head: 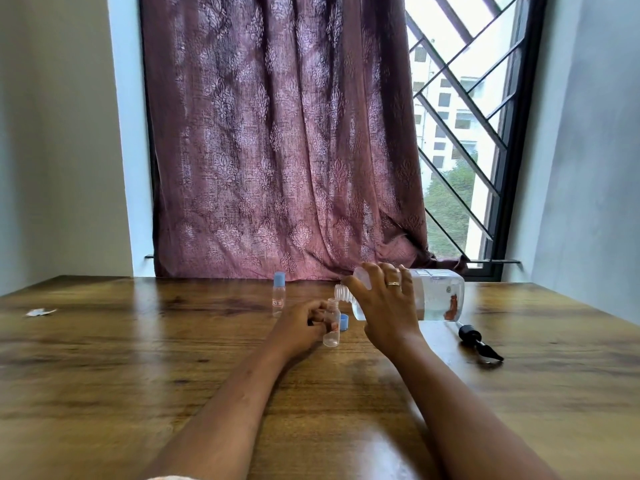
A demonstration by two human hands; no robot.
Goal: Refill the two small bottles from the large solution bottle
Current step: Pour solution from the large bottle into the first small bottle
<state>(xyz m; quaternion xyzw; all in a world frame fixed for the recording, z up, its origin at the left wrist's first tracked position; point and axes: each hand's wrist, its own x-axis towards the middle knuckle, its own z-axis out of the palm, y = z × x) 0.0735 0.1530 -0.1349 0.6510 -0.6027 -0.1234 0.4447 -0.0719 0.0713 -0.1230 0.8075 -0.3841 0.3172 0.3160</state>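
The right hand [384,306], a ring [393,284] on one finger, gripped the large solution bottle [436,296] from above near its shoulder and held it off the wooden table [173,358], tipped almost level with its base toward the window. Its open threaded neck [342,294] pointed left and hung just over the mouth of the open small bottle [331,329]. That small bottle stood upright on the table, with the fingers of the left hand [304,323] curled round its left side. Whether liquid was running from the neck into it could not be made out; the small bottle looked clear and perhaps still empty. A blue cap [344,322] lay on the table just to the right of it, under the big bottle's neck. The second small bottle [278,296] stood upright behind and to the left of the left hand, apart from it, its blue cap on and a small label on its body. A black pump head [479,342] lay on its side on the table to the right, below the large bottle's base. A scrap of white paper [41,311] lay far to the left. A patterned mauve curtain [277,150] hung behind the table.
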